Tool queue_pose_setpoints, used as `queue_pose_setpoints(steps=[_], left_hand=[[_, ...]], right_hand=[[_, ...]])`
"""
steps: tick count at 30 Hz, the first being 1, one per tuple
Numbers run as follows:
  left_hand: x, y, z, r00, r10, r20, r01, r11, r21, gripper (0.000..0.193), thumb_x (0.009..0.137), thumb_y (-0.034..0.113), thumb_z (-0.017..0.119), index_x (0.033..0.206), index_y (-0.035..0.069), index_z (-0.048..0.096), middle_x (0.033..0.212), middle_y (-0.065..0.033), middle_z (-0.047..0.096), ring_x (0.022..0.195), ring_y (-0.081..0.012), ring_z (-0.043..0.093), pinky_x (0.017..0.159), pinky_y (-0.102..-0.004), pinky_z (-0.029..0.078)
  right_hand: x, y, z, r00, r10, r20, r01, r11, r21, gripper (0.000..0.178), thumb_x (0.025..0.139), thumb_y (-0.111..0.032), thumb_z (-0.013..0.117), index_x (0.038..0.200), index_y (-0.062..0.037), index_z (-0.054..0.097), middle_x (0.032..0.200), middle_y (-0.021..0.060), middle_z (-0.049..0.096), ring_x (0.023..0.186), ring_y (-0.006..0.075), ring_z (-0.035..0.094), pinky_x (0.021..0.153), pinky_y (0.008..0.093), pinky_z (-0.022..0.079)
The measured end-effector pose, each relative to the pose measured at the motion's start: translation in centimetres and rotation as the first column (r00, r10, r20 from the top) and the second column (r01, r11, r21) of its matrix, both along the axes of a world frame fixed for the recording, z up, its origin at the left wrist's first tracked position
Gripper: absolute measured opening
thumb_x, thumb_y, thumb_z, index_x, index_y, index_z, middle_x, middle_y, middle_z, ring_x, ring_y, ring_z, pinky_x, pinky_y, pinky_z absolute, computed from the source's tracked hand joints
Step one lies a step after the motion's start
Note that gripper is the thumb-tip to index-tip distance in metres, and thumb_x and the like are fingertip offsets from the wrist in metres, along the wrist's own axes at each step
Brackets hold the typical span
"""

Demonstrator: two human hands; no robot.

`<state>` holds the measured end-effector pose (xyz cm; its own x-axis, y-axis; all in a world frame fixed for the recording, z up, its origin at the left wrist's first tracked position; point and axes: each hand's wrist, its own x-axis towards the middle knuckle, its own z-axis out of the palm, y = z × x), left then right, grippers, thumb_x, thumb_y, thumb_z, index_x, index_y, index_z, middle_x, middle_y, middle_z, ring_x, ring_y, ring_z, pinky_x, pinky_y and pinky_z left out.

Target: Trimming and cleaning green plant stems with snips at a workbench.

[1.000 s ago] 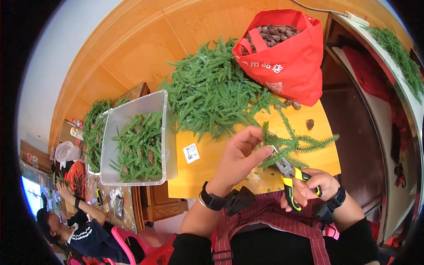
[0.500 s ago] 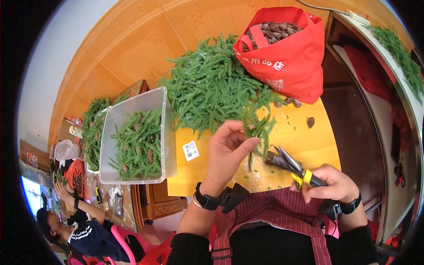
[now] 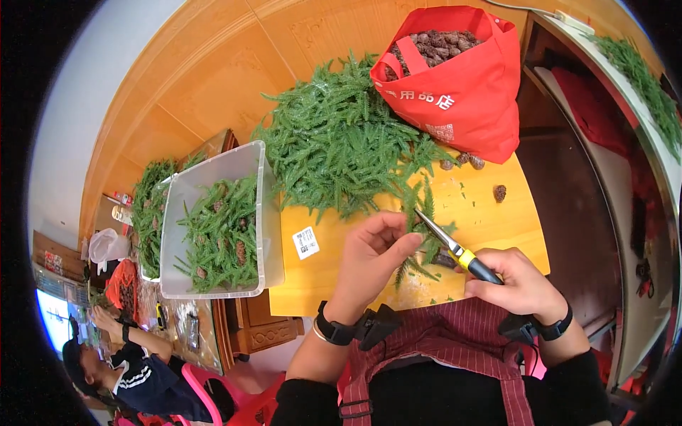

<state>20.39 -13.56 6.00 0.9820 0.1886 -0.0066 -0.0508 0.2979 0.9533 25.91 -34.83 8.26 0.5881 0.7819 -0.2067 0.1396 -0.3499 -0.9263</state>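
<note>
Between the thumb and fingers of my left hand [image 3: 371, 257] is a green artificial pine sprig [image 3: 428, 197], its needles spreading above and below the fingertips. My right hand [image 3: 517, 279] is closed around the black and yellow handle of long-nose pliers [image 3: 465, 258]. The pliers point up and left, and their tips meet the sprig just right of my left fingertips. Whether the jaws grip the stem is too small to tell. Under the pliers lies a dark cylindrical thing [image 3: 445, 258], partly covered, on the yellow table [image 3: 504, 227].
Behind my hands rises a heap of green sprigs [image 3: 334, 135]. A red bag [image 3: 462, 106] of pine cones stands at the back right, loose cones [image 3: 500, 193] near it. To the left, a clear bin [image 3: 264, 213] holds sprigs with cones. A co-worker [image 3: 135, 376] sits far left.
My right hand has turned the pliers and brought their tips up to the sprig. My left hand has lowered slightly, and the sprig has shifted with it.
</note>
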Motion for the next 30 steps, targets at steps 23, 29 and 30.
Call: queue_pose_setpoints(steps=[23,29,30], left_hand=[[0.2,0.4,-0.5,0.992,0.059,0.113,-0.072,0.991,0.115,0.015,0.077,-0.003,0.060,0.088,0.002,0.051,0.074,0.0006,0.054,0.069,-0.0051,0.052,0.061,-0.0181,0.042],[0.0,0.6,-0.2,0.999,0.047,0.024,-0.051,0.982,0.181,0.015,0.076,-0.003,0.060,0.087,0.002,0.051,0.074,0.0004,0.054,0.068,-0.0051,0.053,0.060,-0.0181,0.042],[-0.1,0.7,-0.1,1.000,0.015,0.023,-0.020,0.977,0.211,0.013,0.077,-0.002,0.060,0.086,0.001,0.051,0.074,0.0008,0.054,0.067,-0.0047,0.052,0.060,-0.0177,0.041]], right_hand=[[0.8,1.1,-1.1,0.908,0.033,-0.418,0.001,0.997,0.081,0.015,0.080,-0.009,0.054,0.089,0.0029,0.057,0.075,0.0026,0.061,0.069,0.0084,0.056,0.064,0.0215,0.044],[1.0,1.4,-1.0,0.944,0.026,-0.330,-0.013,0.999,0.040,0.017,0.080,-0.011,0.055,0.091,0.0018,0.058,0.076,0.0023,0.061,0.071,0.0064,0.055,0.065,0.0202,0.043],[1.1,1.6,-0.7,0.953,0.028,-0.301,-0.027,1.000,0.007,0.017,0.080,-0.012,0.056,0.090,0.0015,0.057,0.074,0.0015,0.061,0.070,0.0058,0.054,0.065,0.0198,0.042]])
